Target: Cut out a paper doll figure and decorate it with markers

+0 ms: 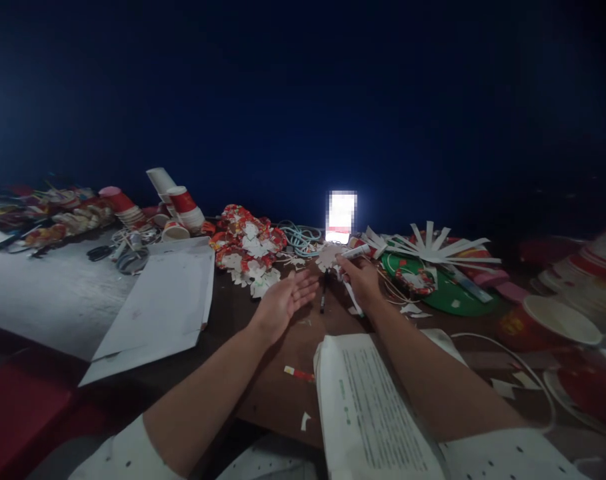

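My left hand (289,300) lies palm up above the brown table, fingers stretched out and holding nothing. Pinched in my right hand (361,279) is a pale flower-shaped paper cutout (327,257). A white tube-like piece (355,252) shows at the same fingers; whether it is gripped or lies behind them I cannot tell. Under that hand a white strip (351,297) slants down, and beside it a dark pen (323,301) rests on the table. Left of my left hand are several white paper flowers (257,272) against a red patterned heap (235,227).
A lit phone screen (341,210) stands at the back. White card sheets (157,293) lie left, a printed packet (370,400) in front. Paper cups (185,207) are stacked at back left; another cup (557,323) is at right. White paper strips (433,248) fan out near a green disc (457,303).
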The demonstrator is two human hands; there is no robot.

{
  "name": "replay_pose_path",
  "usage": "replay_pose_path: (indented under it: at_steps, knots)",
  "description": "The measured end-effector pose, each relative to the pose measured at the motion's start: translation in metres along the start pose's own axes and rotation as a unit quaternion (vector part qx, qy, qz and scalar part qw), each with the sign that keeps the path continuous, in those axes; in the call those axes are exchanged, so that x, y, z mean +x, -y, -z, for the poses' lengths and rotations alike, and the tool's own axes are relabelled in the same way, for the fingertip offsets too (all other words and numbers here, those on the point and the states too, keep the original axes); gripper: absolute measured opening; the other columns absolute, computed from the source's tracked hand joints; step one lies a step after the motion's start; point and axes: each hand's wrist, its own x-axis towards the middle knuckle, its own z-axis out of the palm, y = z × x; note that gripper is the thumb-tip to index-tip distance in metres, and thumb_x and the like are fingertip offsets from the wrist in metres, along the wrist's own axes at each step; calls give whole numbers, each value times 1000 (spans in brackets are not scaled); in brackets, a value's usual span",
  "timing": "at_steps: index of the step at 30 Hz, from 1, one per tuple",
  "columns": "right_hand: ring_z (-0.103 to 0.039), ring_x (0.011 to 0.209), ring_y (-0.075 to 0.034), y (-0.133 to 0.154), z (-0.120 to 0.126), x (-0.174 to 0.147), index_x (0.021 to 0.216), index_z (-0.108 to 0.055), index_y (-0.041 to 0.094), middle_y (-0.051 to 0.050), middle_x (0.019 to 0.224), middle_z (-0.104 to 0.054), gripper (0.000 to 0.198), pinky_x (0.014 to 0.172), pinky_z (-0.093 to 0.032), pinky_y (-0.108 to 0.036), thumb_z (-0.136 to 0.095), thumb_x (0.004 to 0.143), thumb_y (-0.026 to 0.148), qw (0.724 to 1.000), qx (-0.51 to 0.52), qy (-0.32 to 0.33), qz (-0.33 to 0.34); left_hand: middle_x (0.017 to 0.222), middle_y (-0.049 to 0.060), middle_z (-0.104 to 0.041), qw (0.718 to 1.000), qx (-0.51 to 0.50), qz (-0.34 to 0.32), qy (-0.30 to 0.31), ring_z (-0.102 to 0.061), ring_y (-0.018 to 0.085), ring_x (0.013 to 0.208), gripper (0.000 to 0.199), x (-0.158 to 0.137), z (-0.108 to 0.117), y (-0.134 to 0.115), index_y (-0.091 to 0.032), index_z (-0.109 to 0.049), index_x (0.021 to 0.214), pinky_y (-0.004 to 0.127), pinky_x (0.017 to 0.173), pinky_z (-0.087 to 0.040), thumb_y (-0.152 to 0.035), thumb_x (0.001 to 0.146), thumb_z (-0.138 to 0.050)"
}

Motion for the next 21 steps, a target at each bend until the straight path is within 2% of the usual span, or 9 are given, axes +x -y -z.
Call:
replay_pose_path:
  at_steps: [2,3,5,7,10,12,15,18,21]
  knots:
    - [-40,44,-6,1,-1,-1,72,-62,16,4,55,-56,37,42,-31,-22,-74,65,49,1000,14,14,-2,134,18,-57,983,176,-47,1,-57,25,122,54,-22,18,6,-13,-48,136,44,105,-43,-44,93,-41]
    - [-40,44,-6,2,-1,-1,72,-62,15,4,55,-55,36,42,-30,-21,-75,65,48,999,26,22,-4,136,15,-55,952,293,-85,-6,-53,24,126,55,-34,29,10,-17,-46,138,44,109,-40,-44,92,-44]
    - [-40,46,-6,4,-1,-2,72,-61,16,4,56,-55,34,42,-29,-21,-76,63,45,997,66,37,-14,142,12,-50,850,501,-163,-19,-44,26,135,56,-60,53,19,-20,-48,138,48,114,-32,-42,87,-53]
    - [-41,48,-7,9,-1,-2,71,-58,18,5,58,-54,33,42,-29,-21,-77,61,42,990,123,56,-34,140,12,-52,744,634,-211,-26,-44,30,134,52,-84,74,26,-19,-55,132,53,112,-33,-38,84,-57]
    - [-44,52,-9,21,3,-4,72,-55,20,3,64,-54,29,42,-31,-21,-72,63,42,971,199,112,-75,122,8,-66,645,710,-282,-14,-59,26,118,37,-111,92,30,-24,-63,121,49,105,-43,-29,86,-55]
    - [-43,54,-8,29,6,-6,77,-57,21,2,71,-55,24,44,-34,-21,-67,67,40,937,271,186,-116,108,5,-72,627,703,-334,-42,-65,22,105,30,-120,93,30,-27,-67,113,44,99,-49,-24,86,-55]
    - [-41,56,-9,35,10,-10,81,-57,22,1,76,-54,24,44,-37,-20,-66,68,39,882,363,252,-164,90,4,-72,645,671,-356,-82,-65,18,84,27,-118,78,27,-28,-69,106,36,81,-54,-18,86,-53]
    - [-41,57,-9,35,12,-12,80,-55,23,0,78,-52,25,44,-38,-20,-67,68,41,866,384,265,-178,80,3,-71,666,640,-374,-84,-63,17,76,25,-102,53,24,-26,-70,103,33,78,-53,-17,86,-54]
    - [-42,57,-9,32,15,-11,82,-54,23,0,78,-51,25,45,-40,-20,-67,69,41,861,399,264,-174,95,6,-71,704,602,-372,-65,-64,17,88,36,-84,26,19,-23,-64,118,31,83,-52,-14,88,-48]
